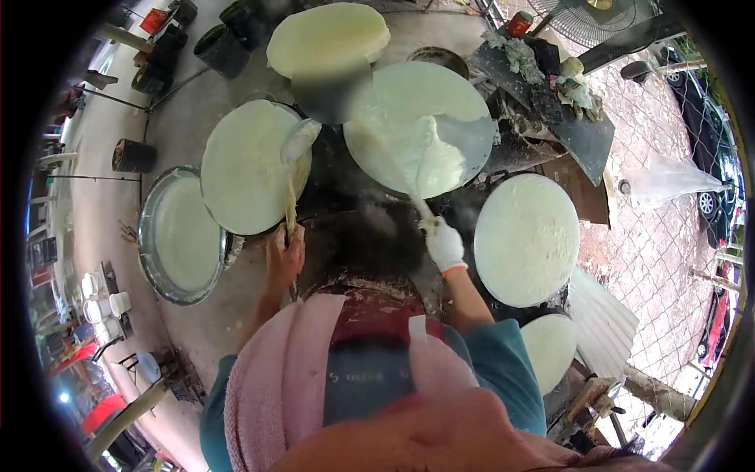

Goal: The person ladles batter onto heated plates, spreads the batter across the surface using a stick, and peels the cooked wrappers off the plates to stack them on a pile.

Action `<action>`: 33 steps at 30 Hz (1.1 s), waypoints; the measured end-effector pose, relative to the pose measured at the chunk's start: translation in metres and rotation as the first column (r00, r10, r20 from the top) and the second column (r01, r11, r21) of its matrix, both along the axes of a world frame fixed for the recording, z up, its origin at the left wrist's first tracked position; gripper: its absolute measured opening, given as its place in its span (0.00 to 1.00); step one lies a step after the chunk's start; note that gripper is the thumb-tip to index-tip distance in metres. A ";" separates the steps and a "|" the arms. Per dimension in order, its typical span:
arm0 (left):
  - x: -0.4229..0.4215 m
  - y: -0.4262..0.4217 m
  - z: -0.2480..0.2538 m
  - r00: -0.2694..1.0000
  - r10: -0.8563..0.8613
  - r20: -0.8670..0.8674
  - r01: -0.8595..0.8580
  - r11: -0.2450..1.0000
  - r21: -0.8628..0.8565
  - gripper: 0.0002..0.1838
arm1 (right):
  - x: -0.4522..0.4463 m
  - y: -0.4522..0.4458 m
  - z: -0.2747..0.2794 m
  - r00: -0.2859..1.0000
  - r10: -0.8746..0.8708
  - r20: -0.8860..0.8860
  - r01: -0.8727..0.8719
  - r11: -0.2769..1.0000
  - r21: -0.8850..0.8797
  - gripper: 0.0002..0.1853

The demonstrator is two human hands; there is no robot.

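My bare left hand (pixel 285 256) is closed round the wooden handle of a ladle (pixel 300 141). The ladle's bowl is coated in pale batter and hangs over the right edge of a round, batter-covered pan (pixel 244 169). My right hand (pixel 445 245), in a white glove, grips the light handle of a spreader (pixel 421 206). The spreader reaches onto a second round pan (pixel 465 135), where pale batter covers most of the surface and grey metal shows at the right. Its far end is hard to make out against the batter.
A metal basin (pixel 145 263) of pale liquid stands at left. More pale round surfaces lie at the back (pixel 330 35), right (pixel 527 240) and lower right (pixel 548 350). A fan (pixel 598 20) and a wire fence (pixel 661 259) stand at right, black buckets (pixel 134 156) at left.
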State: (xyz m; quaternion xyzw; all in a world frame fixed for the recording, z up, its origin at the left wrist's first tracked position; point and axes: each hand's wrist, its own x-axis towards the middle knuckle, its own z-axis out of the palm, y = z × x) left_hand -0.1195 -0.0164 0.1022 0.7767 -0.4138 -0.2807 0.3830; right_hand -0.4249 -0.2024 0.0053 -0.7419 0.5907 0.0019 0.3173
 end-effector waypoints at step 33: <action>-0.051 -0.066 -0.007 0.987 -0.154 0.045 0.156 0.987 -0.041 0.11 | -0.037 0.000 -0.017 0.050 -0.700 0.712 0.508 0.632 0.586 0.17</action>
